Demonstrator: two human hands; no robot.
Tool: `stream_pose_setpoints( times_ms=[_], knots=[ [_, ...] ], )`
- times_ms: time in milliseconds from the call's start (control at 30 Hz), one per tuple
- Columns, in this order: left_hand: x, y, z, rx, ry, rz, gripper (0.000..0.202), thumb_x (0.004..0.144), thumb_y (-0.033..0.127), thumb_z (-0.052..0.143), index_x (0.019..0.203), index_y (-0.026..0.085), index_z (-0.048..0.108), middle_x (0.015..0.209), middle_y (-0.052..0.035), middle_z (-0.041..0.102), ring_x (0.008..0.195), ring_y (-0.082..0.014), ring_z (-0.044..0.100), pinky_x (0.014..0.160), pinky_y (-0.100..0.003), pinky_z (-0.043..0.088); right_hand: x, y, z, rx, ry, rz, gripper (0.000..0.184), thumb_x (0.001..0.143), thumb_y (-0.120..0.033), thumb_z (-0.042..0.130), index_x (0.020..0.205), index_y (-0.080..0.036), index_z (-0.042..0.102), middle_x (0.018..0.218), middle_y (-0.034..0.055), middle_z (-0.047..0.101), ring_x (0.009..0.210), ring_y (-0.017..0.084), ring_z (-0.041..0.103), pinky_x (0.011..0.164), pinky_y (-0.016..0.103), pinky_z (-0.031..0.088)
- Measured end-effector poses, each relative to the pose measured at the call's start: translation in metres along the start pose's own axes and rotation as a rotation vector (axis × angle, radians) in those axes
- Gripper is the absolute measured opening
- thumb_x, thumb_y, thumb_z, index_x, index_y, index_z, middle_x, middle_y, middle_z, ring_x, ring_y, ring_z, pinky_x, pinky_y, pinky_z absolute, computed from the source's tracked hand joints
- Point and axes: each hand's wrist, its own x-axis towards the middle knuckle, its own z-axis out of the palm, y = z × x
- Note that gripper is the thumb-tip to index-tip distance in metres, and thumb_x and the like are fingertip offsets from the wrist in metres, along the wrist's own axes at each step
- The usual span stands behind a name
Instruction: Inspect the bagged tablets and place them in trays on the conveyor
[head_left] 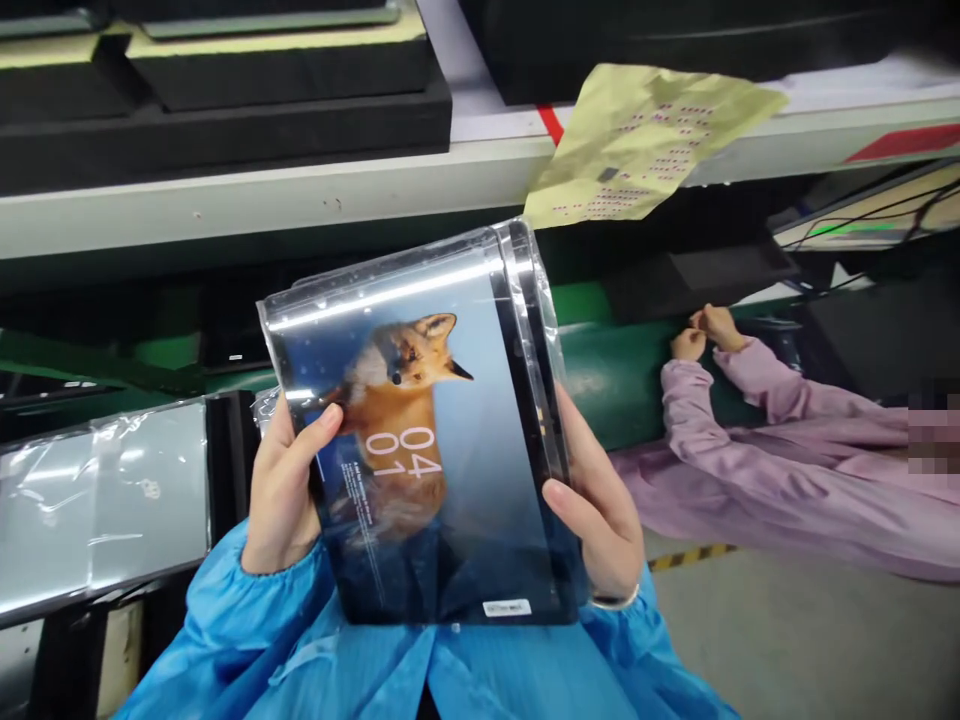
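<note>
Between my two hands is a stack of tablets (472, 430) in clear plastic sleeves, held close to my blue smock. The top one shows a fox picture with "04 01" turned sideways and a small white label near its lower edge. My left hand (289, 480) grips the left side, its thumb on the front. My right hand (600, 500) wraps the right side, thumb on the dark border. The fingers behind the stack are hidden, and how many tablets it holds I cannot tell.
At left lie more plastic-wrapped panels (105, 500). A white shelf edge (300, 205) runs above, bearing black foam trays (300, 90). A yellow printed sheet (645, 140) hangs from it. On the right, a co-worker's hands (705, 332) in pink sleeves rest by the green bench (615, 385).
</note>
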Motion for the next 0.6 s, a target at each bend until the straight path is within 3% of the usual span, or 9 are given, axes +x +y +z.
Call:
stream_pose_setpoints(
  times_ms=[267,400,600],
  knots=[
    [-0.001,0.003,0.01,0.003,-0.033,-0.007,0.06,0.075,0.029,0.087,0.132,0.029,0.068,0.109,-0.0003,0.078,0.105,-0.0279,0.075,0.091,-0.038,0.066,-0.007,-0.008,-0.003,-0.153,0.035,-0.058,0.06,0.104,-0.024,0.049,0.16,-0.039,0.033,0.165,-0.0075,0.031,0.154,0.026,0.026,0.129,0.045,0.028],
    [-0.003,0.003,0.012,0.019,-0.058,-0.009,0.059,0.077,0.027,0.085,0.133,0.03,0.068,0.113,-0.0003,0.078,0.108,-0.0278,0.074,0.089,-0.036,0.067,-0.01,-0.007,-0.007,-0.191,0.041,-0.06,0.061,0.104,-0.025,0.049,0.16,-0.039,0.031,0.165,-0.0085,0.031,0.154,0.024,0.026,0.128,0.042,0.031],
    [-0.005,0.002,0.017,0.029,-0.067,-0.016,0.057,0.079,0.027,0.084,0.133,0.03,0.068,0.117,0.0003,0.076,0.11,-0.0262,0.073,0.088,-0.031,0.067,-0.013,-0.009,-0.01,-0.234,0.05,-0.065,0.061,0.104,-0.026,0.048,0.161,-0.038,0.03,0.165,-0.0066,0.03,0.153,0.026,0.027,0.126,0.046,0.032]
  ],
)
